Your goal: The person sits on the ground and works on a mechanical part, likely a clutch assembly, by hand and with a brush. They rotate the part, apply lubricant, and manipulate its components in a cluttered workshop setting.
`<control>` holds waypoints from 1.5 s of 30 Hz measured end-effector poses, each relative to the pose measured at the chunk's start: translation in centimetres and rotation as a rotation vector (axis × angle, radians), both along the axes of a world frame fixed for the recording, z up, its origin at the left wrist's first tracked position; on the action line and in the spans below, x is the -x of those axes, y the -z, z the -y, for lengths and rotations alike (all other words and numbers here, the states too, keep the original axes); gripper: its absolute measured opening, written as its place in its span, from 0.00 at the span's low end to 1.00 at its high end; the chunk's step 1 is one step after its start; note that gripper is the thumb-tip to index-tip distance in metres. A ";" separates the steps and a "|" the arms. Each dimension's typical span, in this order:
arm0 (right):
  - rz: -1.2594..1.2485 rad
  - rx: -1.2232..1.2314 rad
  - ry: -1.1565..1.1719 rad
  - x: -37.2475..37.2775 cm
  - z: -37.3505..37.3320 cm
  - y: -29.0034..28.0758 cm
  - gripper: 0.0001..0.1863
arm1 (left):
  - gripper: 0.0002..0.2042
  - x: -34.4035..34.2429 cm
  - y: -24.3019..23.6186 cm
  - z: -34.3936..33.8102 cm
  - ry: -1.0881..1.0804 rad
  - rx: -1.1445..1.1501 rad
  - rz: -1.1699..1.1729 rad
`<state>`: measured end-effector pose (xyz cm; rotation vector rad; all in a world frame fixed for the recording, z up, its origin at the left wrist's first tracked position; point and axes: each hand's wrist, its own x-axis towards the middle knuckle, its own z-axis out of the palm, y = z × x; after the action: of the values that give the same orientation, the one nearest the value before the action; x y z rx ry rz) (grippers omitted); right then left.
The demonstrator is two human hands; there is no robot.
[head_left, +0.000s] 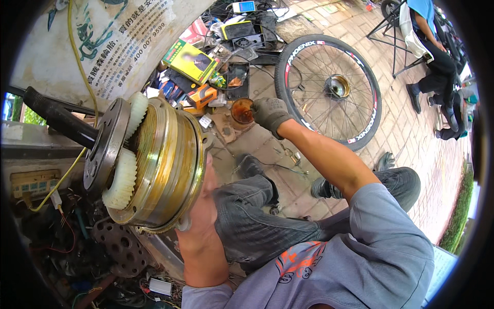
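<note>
A geared hub motor (154, 165) fills the left side of the picture, tilted, its metal rim smeared with amber grease. White toothed gears (121, 179) sit between its ring and a round steel plate (105, 147), from which a dark shaft points up and left. My bare left hand (206, 188) supports the motor from the right side; most of its fingers are hidden behind it. My right hand (272, 114), in a grey glove, is closed at the rim of a small round tub (242, 111) of brown grease. Whatever its fingers pinch there is too small to tell.
Beyond my right arm a bicycle wheel (329, 90) with a greasy open hub (337, 87) lies on the paving. Boxes (190, 62), tools and cables crowd the far middle. A perforated metal disc (121, 247) lies lower left. Someone sits at the far right beside a folding stand (396, 46).
</note>
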<state>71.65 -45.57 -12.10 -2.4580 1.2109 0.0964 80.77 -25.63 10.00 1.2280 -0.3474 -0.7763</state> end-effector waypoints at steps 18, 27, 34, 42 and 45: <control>0.249 0.120 0.112 2.3 -0.9 7.0 0.10 | 0.10 -0.2 -0.3 0.4 0.024 -0.035 -0.073; 0.301 0.232 -0.051 3.8 -1.3 7.8 0.07 | 0.11 0.2 -0.1 0.5 0.044 -0.038 -0.056; 0.384 0.248 -0.085 4.7 -1.0 9.1 0.10 | 0.12 0.2 -0.5 0.6 0.017 -0.087 -0.035; 0.500 0.205 -0.042 6.2 -1.3 7.4 0.10 | 0.11 0.1 -0.1 0.6 0.072 -0.076 -0.061; 0.607 0.229 0.016 7.6 -2.0 4.5 0.08 | 0.08 0.2 -0.1 1.2 0.036 -0.104 -0.062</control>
<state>64.04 -43.56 -16.57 -2.3856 1.0010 -0.7740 80.59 -26.87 10.12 1.2946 -0.2817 -0.8709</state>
